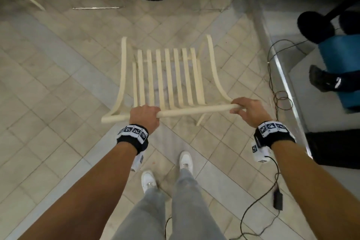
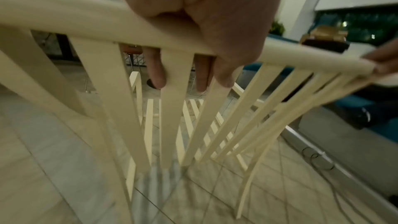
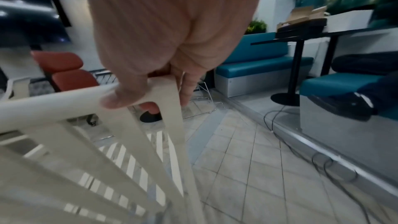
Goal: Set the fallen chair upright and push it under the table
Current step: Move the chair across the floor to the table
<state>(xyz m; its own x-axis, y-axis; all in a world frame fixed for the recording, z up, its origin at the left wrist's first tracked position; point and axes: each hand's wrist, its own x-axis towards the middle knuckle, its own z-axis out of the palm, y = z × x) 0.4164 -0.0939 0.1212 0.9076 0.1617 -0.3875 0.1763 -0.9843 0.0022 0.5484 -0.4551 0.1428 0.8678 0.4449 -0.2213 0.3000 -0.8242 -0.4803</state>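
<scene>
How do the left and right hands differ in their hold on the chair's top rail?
The left hand grips the top rail inboard, fingers wrapped over and down between the slats; the right hand holds the rail's end corner, above the side post. Left is a full fist; right looks looser. Both hold the same chair.

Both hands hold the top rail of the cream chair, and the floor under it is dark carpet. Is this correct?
Not quite. The floor is pale tile, not dark carpet, as the head view shows. The left hand and right hand do hold the top rail of the cream chair.

The right hand (image 3: pixel 163 43) gripped the cream slatted wooden chair (image 3: pixel 120 135) at its top rail's end, above the grey tiled floor (image 3: pixel 258 168).
</scene>
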